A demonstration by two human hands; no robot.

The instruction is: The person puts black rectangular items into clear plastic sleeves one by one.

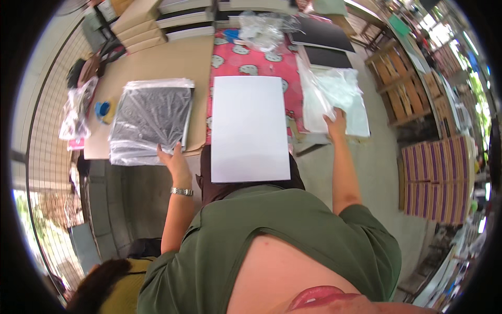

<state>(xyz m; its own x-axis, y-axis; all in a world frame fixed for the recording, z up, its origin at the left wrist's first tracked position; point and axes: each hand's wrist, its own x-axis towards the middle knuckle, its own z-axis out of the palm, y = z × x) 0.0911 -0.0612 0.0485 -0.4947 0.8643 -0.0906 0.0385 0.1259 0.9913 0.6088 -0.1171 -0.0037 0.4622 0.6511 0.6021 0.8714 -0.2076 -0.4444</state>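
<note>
At the left, my left hand (175, 163) is at the near edge of a plastic-wrapped dark flat package (149, 112), thumb and fingers closing on its wrapping. To the right, my right hand (337, 125) has its fingers closed on the near part of clear plastic bags (342, 94) lying in a flat pile. Between the hands lies a white rectangular board or stack of paper (251, 128), reaching from the table over my lap. Neither hand touches it. Fingertips of both hands are partly hidden by the plastic.
A pink patterned cloth (248, 55) covers the middle of the table, with brown cardboard (178, 65) at left. Black sheets (324, 37), crumpled plastic (264, 29) and stacked paper (185, 23) lie at the back. A blue tape roll (103, 110) is far left. Another person (117, 290) is lower left.
</note>
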